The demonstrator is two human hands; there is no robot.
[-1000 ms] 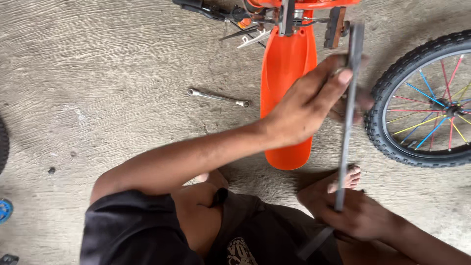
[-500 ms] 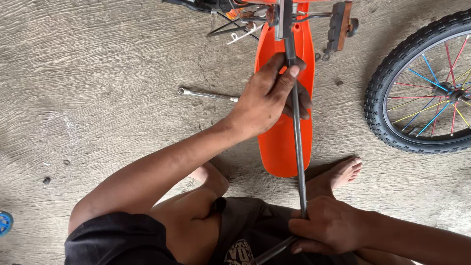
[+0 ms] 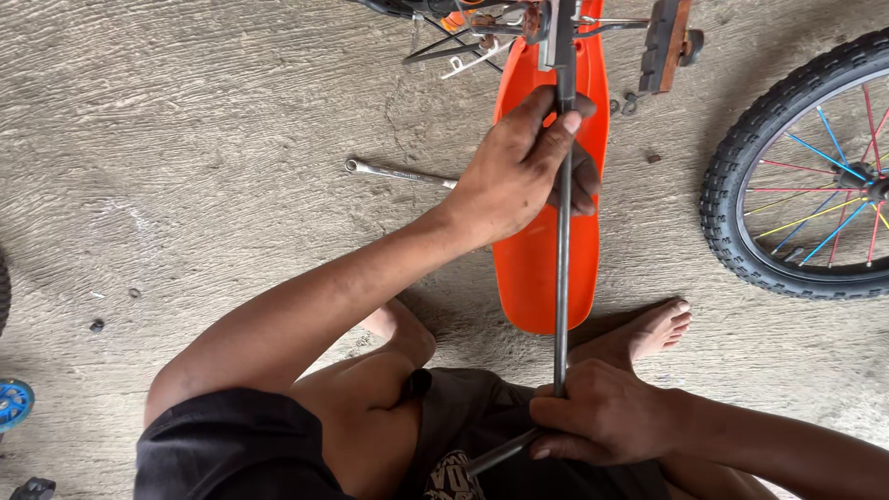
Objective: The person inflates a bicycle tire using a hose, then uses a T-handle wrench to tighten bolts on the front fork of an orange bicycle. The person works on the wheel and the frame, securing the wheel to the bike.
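A long dark metal rod [image 3: 561, 278] runs straight up the view, from my lap to the bicycle parts at the top. My left hand [image 3: 519, 171] grips the rod high up, over an orange mudguard [image 3: 537, 268] that lies on the concrete. My right hand [image 3: 602, 412] holds the rod's lower end close to my shorts. The rod's top meets a grey metal frame part [image 3: 559, 32] between thin struts.
A spanner [image 3: 394, 172] lies on the concrete left of my left hand. A small bicycle wheel [image 3: 741, 185] with coloured spokes lies at the right. A pedal [image 3: 667, 42] sits at top right. My bare foot [image 3: 648, 333] rests by the mudguard. A blue wheel [image 3: 11, 405] shows at the left edge.
The rod has swung from a slant at the right to upright over the mudguard. My left hand slid along with it; my right hand shifted left toward my lap.
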